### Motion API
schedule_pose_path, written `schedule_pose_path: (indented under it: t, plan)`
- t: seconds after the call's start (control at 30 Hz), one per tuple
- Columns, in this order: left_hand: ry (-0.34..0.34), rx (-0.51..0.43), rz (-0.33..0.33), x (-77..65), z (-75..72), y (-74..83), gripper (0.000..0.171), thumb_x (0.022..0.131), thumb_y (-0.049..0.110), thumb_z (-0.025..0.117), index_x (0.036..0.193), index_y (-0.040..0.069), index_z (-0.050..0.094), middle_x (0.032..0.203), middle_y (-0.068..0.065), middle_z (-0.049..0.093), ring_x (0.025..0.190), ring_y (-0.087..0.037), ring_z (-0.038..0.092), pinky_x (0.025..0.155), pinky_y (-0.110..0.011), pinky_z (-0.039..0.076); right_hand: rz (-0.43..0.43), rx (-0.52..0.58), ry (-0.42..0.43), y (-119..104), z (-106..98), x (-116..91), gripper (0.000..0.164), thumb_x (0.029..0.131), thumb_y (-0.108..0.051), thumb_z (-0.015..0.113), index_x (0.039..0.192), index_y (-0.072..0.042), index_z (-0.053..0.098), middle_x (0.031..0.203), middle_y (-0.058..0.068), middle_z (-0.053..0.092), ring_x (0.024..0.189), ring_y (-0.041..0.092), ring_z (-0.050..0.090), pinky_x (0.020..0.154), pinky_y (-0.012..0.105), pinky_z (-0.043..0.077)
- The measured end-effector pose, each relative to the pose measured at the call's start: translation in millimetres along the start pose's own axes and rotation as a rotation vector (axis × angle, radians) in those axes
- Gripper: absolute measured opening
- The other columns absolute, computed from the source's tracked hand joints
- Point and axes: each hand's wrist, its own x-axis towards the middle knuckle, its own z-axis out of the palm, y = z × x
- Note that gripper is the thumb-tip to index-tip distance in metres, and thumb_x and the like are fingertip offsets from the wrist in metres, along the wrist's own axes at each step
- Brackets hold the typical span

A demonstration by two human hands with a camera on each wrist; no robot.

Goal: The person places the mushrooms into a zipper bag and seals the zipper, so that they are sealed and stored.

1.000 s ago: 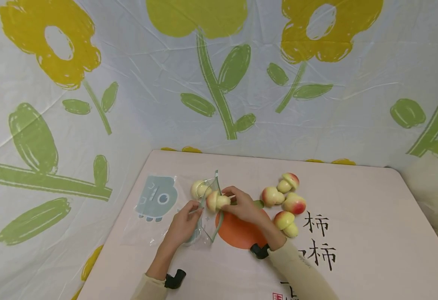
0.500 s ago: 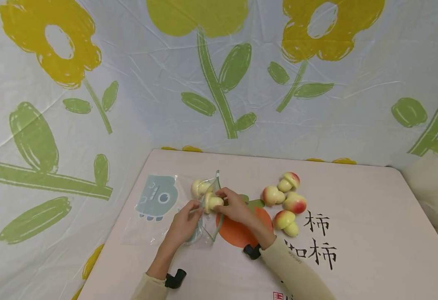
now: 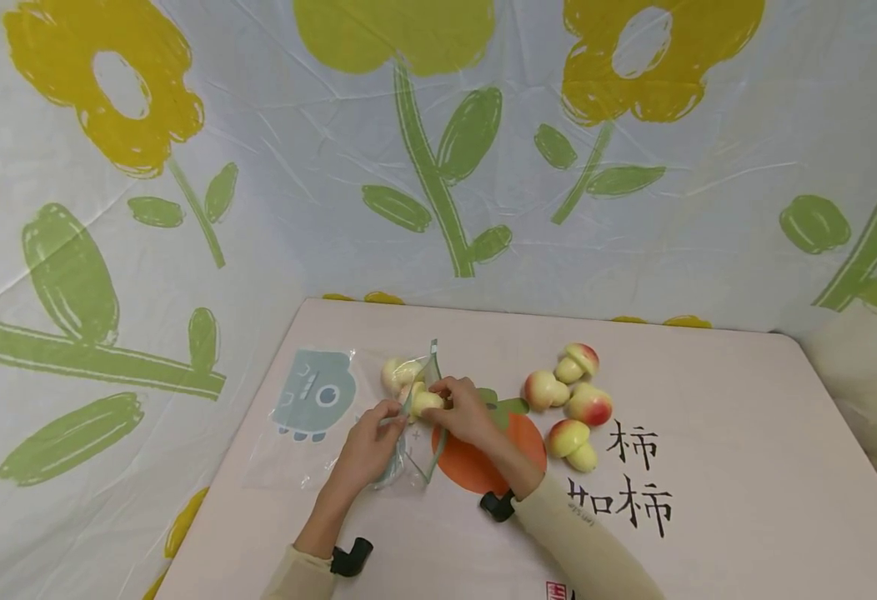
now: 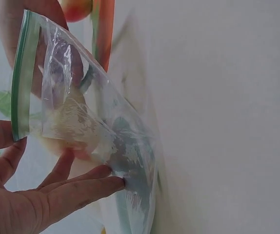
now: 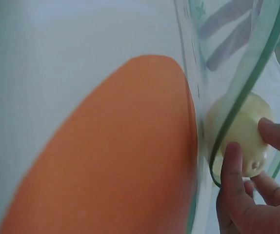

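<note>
Toy mushroom [image 3: 428, 404] between both hands, gripped by right hand [image 3: 469, 413] at mouth of zip bag [image 3: 339, 400], left hand [image 3: 370, 443] pinching bag edge, 4 loose mushrooms [image 3: 587, 406] farther right

On the pink bench [image 3: 739, 417], an orange print [image 3: 463, 462] lies just this side of the right fingers [image 5: 232, 165], with black characters [image 3: 631, 507] to their right, a red seal [image 3: 556, 591] well this side, and a flowered sheet [image 3: 311, 208] hanging beyond them.

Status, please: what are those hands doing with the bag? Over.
Left hand holds clear bag open. Right hand grips mushroom-shaped piece at its mouth. Nothing visibly in the way.
</note>
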Motion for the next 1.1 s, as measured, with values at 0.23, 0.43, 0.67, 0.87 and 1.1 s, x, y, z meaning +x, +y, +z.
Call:
schedule_pose_path:
  t: [0.23,0.43,0.67,0.87,1.1]
  plan:
    - [0.012,-0.001,0.018,-0.9,1.0,-1.9,0.013,0.101,0.02,0.06,0.112,0.016,0.066,0.125,-0.013,0.062,0.116,-0.036,0.061,0.097,-0.056,0.046,0.007,-0.018,0.03,1,3,-1,0.034,0.084,-0.014,0.082,0.113,0.0,0.068,0.077,0.004,0.054,0.074,0.019,0.046,0.06,0.026,0.04]
    - [0.02,-0.02,0.105,2.0,1.2,-5.4,0.01,0.1,0.013,0.062,0.107,0.008,0.067,0.119,-0.012,0.066,0.116,-0.035,0.061,0.094,-0.053,0.049,0.1,0.147,0.013,-1,5,-5,0.035,0.086,-0.004,0.078,0.117,0.003,0.063,0.086,0.009,0.059,0.073,0.031,0.066,0.06,0.029,0.054]
    - [0.043,-0.014,0.129,2.9,2.5,-6.1,0.008,0.098,0.01,0.064,0.104,0.008,0.068,0.112,-0.013,0.064,0.117,-0.034,0.057,0.093,-0.05,0.051,0.127,0.222,0.036,0,7,-7,0.035,0.088,0.004,0.069,0.121,0.006,0.059,0.096,0.018,0.065,0.083,0.031,0.067,0.065,0.03,0.056]
    - [0.04,-0.029,0.098,1.8,2.4,-4.2,0.009,0.099,0.011,0.063,0.106,0.008,0.067,0.114,-0.015,0.059,0.117,-0.033,0.055,0.094,-0.047,0.052,0.113,0.268,0.036,2,7,-8,0.037,0.089,0.01,0.062,0.125,0.01,0.056,0.107,0.025,0.069,0.093,0.032,0.068,0.069,0.033,0.057]
    - [0.042,-0.021,0.083,0.6,2.2,-4.3,0.012,0.1,0.014,0.061,0.109,0.008,0.067,0.114,-0.015,0.058,0.113,-0.033,0.057,0.094,-0.046,0.052,0.099,0.328,-0.003,4,5,-11,0.038,0.094,0.009,0.059,0.13,0.011,0.05,0.116,0.026,0.067,0.109,0.041,0.063,0.079,0.041,0.056]
